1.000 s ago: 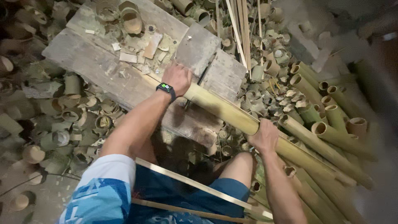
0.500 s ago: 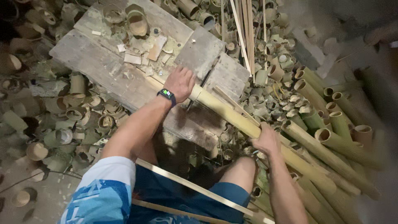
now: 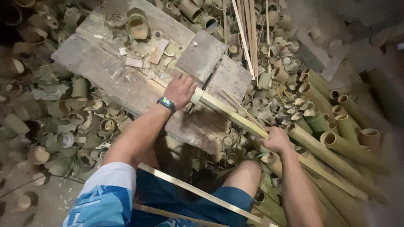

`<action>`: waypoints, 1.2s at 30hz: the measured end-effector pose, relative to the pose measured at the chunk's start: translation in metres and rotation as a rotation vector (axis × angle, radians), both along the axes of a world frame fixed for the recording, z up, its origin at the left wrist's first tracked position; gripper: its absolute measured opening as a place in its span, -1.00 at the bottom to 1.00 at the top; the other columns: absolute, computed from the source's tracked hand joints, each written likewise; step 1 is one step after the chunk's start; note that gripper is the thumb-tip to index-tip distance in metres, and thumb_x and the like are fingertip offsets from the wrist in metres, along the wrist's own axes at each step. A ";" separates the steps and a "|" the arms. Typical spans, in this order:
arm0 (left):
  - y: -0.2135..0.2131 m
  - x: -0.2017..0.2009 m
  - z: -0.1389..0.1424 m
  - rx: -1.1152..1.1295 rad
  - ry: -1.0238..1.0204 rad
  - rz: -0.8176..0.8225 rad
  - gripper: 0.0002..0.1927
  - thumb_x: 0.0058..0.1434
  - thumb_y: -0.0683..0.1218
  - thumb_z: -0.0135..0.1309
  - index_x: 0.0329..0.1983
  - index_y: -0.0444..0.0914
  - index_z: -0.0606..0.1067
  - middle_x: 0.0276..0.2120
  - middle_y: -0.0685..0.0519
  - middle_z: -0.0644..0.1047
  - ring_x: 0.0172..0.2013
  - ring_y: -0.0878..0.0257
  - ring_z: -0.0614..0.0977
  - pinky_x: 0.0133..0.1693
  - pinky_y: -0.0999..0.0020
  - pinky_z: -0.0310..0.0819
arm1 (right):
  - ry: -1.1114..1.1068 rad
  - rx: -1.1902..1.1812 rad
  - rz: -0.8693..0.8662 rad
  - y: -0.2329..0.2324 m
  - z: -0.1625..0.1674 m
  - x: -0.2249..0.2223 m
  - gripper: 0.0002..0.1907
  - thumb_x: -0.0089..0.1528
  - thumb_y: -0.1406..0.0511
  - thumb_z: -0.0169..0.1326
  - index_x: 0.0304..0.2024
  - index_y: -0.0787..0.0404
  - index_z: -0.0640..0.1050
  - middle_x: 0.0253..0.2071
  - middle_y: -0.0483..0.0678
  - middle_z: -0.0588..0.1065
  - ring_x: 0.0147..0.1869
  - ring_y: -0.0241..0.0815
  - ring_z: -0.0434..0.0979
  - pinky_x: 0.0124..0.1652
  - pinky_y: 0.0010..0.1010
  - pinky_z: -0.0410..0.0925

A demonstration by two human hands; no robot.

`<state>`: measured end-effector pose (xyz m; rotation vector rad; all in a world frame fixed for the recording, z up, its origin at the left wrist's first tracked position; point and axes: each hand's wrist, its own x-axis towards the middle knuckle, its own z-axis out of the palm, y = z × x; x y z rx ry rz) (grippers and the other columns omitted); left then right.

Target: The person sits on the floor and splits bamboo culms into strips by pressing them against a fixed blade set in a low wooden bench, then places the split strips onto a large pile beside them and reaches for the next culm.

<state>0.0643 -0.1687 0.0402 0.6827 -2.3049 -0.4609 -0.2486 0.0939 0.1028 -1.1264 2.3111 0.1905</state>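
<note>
Gripping one bamboo pole (image 3: pixel 229 112), left hand (image 3: pixel 181 89) and right hand (image 3: pixel 275 140) fingers wrapped closed

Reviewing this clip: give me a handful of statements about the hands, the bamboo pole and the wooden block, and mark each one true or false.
1. The left hand rests on the near end of the bamboo pole. True.
2. The right hand is lifted clear of the pole. False: it grips the pole further along.
3. A watch sits on the left wrist. True.
4. The pole's end lies over the wooden block. True.
5. The ground around the block is swept bare. False: short cut bamboo rings are strewn all around it.
</note>
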 end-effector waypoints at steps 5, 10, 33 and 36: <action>-0.013 -0.020 0.000 0.118 -0.119 0.087 -0.66 0.46 -0.01 -0.12 -0.19 -0.33 0.56 -0.17 -0.22 0.56 -0.01 -0.20 0.51 0.06 -0.05 0.37 | 0.076 0.115 0.091 0.001 -0.005 -0.020 -0.29 -0.06 -0.28 0.25 -0.23 0.13 0.72 -0.38 0.16 0.63 -0.23 0.13 0.66 -0.14 -0.07 0.46; -0.019 -0.034 0.012 0.263 -0.257 0.214 -0.51 0.45 0.08 -0.20 -0.31 -0.31 0.63 -0.26 -0.28 0.61 -0.11 -0.26 0.59 0.07 -0.08 0.44 | 0.117 0.198 0.117 0.007 -0.024 -0.034 -0.07 -0.04 -0.41 0.18 -0.37 0.36 0.71 -0.44 0.19 0.61 -0.31 0.11 0.65 -0.19 -0.07 0.47; 0.121 0.045 0.085 1.081 -0.422 -0.873 -0.11 0.04 0.36 0.23 0.31 -0.23 0.37 -0.12 0.01 0.65 -0.18 0.18 0.66 -0.18 0.30 0.59 | 0.282 -0.406 0.527 0.117 0.067 0.079 -0.51 -0.10 -0.06 0.36 -0.43 0.18 0.60 -0.37 0.06 0.54 -0.15 0.11 0.54 -0.12 -0.06 0.34; 0.169 0.067 0.081 1.541 -0.656 -0.854 -0.21 -0.13 0.10 0.45 0.12 -0.39 0.50 -0.26 -0.01 0.62 -0.27 0.24 0.61 -0.26 0.34 0.54 | 0.335 -0.600 0.612 0.123 0.095 0.089 -0.61 -0.35 0.29 0.20 -0.42 0.15 0.56 -0.38 -0.01 0.49 -0.19 0.08 0.44 -0.12 -0.13 0.31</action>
